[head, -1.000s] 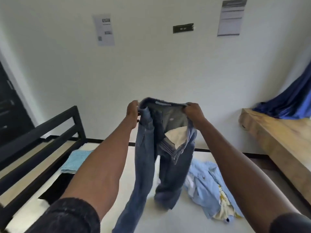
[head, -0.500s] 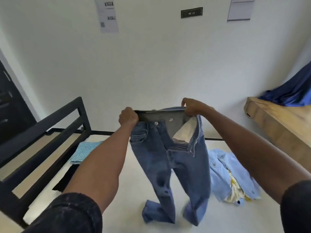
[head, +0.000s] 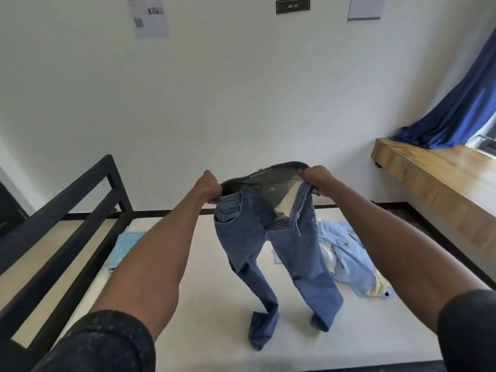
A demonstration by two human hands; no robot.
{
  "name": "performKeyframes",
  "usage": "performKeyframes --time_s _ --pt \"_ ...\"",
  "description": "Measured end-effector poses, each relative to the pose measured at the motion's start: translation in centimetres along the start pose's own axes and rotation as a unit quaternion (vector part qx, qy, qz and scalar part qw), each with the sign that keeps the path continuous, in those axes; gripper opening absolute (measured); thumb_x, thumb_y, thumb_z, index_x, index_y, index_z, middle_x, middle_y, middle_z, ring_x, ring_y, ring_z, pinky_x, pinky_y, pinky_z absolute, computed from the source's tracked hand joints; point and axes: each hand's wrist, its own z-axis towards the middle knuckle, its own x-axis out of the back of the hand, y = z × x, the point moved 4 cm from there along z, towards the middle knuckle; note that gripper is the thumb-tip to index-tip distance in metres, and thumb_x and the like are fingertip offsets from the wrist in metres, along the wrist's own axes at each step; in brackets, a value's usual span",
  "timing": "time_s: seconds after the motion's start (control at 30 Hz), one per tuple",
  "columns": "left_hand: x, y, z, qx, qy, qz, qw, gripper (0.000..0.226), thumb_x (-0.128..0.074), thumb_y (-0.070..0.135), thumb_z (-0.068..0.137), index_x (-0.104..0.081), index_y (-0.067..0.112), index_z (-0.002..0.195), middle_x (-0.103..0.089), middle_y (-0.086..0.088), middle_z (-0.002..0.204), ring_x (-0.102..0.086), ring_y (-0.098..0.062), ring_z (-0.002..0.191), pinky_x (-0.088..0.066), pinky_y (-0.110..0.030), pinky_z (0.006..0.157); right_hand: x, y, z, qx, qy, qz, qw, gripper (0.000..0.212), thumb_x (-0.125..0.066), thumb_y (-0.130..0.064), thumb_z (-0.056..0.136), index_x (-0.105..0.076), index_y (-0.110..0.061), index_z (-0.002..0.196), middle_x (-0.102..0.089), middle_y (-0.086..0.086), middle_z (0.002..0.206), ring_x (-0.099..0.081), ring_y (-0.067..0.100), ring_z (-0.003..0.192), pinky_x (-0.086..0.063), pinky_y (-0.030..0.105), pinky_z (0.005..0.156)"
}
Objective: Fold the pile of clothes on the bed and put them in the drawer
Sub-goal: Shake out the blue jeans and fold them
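A pair of blue jeans (head: 292,245) hangs in the air over the white bed (head: 214,304), fly unbuttoned, both leg ends crumpled on the mattress. My left hand (head: 208,187) grips the left end of the waistband and my right hand (head: 316,178) grips the right end, holding it spread wide. To the right of the jeans a heap of light blue clothes (head: 346,253) with a pale yellow piece lies on the bed. A folded turquoise patterned cloth (head: 122,248) lies at the bed's left edge.
A black metal bed rail (head: 67,218) runs along the left. A wooden ledge (head: 434,173) stands at the right under a blue curtain (head: 456,108). The white wall ahead bears papers and a small black sign. No drawer is in view.
The jeans went from bunched and twisted to facing me with the waistband stretched between both hands. The legs now hang apart and the hands sit a little lower.
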Motion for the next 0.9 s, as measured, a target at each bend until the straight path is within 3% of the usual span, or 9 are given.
performKeyframes --time_s 0.07,0.17,0.23,0.3,0.4,0.53,0.7,0.8,0.9 --pt "0.1 -0.6 -0.2 -0.088 -0.039 0.029 0.995 0.038 -0.055 -0.008 0.076 -0.045 0.012 0.107 -0.059 -0.019 0.088 -0.051 -0.020 0.067 -0.046 -0.030 0.054 0.2 -0.2 0.3 0.016 -0.017 -0.049 0.999 0.005 -0.055 -0.004 0.090 -0.055 -0.003 0.085 -0.048 0.011 0.059 -0.044 0.017 0.035 -0.029 0.018 0.035" --pt "0.4 -1.1 -0.3 -0.234 -0.024 0.084 0.968 0.036 -0.049 -0.016 0.069 -0.048 0.019 0.076 -0.053 -0.005 0.085 -0.048 -0.020 0.077 -0.039 -0.029 0.064 1.0 0.4 1.0 0.025 -0.012 -0.058 0.998 0.037 -0.042 0.002 0.090 -0.055 -0.012 0.121 -0.061 0.019 0.090 -0.059 0.020 0.040 -0.045 0.023 0.034" --pt "0.3 -1.2 -0.1 -0.253 -0.015 0.125 0.959 0.039 -0.050 -0.015 0.066 -0.051 0.023 0.056 -0.054 -0.003 0.081 -0.052 -0.020 0.078 -0.041 -0.029 0.068 1.6 0.6 1.3 0.064 0.015 -0.109 0.992 0.054 -0.042 -0.001 0.088 -0.052 -0.021 0.136 -0.065 0.015 0.115 -0.062 0.021 0.055 -0.052 0.025 0.047" --pt "-0.1 -1.2 0.5 -0.221 -0.022 0.194 0.955 0.031 -0.054 -0.010 0.072 -0.060 0.015 0.055 -0.063 -0.009 0.079 -0.058 -0.023 0.075 -0.046 -0.032 0.068 1.6 0.3 1.3 0.143 0.060 -0.215 0.964 0.056 -0.047 -0.003 0.083 -0.059 -0.023 0.134 -0.067 0.009 0.121 -0.066 0.025 0.078 -0.054 0.028 0.066" --pt "-0.6 -1.4 1.4 -0.180 -0.011 0.254 0.950 0.018 -0.052 -0.001 0.086 -0.067 0.002 0.077 -0.067 -0.019 0.090 -0.058 -0.027 0.076 -0.042 -0.033 0.065 0.1 0.1 0.3 0.270 0.066 -0.342 0.898 0.044 -0.049 0.000 0.084 -0.064 -0.015 0.123 -0.060 0.010 0.113 -0.061 0.035 0.094 -0.048 0.037 0.072" --pt "-1.4 -1.0 1.7 -0.181 0.068 0.297 0.935 0.022 -0.042 0.001 0.095 -0.060 0.000 0.107 -0.053 -0.022 0.112 -0.054 -0.038 0.101 -0.043 -0.037 0.077 -1.2 0.4 -1.6 0.409 0.050 -0.426 0.805 0.038 -0.049 0.010 0.084 -0.042 -0.005 0.119 -0.040 0.018 0.129 -0.056 0.036 0.062 -0.041 0.040 0.051" --pt "-0.9 -1.2 3.4 -0.103 0.048 0.261 0.959 0.039 -0.040 0.007 0.093 -0.048 0.001 0.131 -0.047 -0.025 0.131 -0.047 -0.041 0.118 -0.043 -0.047 0.100 -3.8 1.7 -2.1 0.544 -0.031 -0.573 0.612 0.039 -0.056 -0.003 0.090 -0.047 -0.020 0.124 -0.038 0.015 0.142 -0.062 0.029 0.079 -0.056 0.041 0.057" --pt "-1.6 -1.4 4.0 -0.072 -0.012 0.241 0.968 0.056 -0.046 0.039 0.086 -0.049 0.009 0.134 -0.046 -0.020 0.133 -0.046 -0.039 0.119 -0.043 -0.047 0.100 -4.2 1.6 -1.0 0.474 -0.060 -0.597 0.644 0.026 -0.047 -0.009 0.094 -0.063 -0.010 0.114 -0.053 0.009 0.123 -0.062 0.027 0.094 -0.054 0.038 0.072" --pt "-2.3 -2.7 3.7 -0.093 -0.094 0.339 0.932 0.070 -0.067 0.075 0.060 -0.055 0.031 0.113 -0.035 -0.005 0.119 -0.037 -0.027 0.110 -0.044 -0.047 0.097 -3.8 2.1 0.3 0.422 -0.087 -0.565 0.703 0.038 -0.047 -0.037 0.095 -0.069 -0.006 0.092 -0.058 0.007 0.102 -0.064 0.027 0.088 -0.049 0.034 0.073"
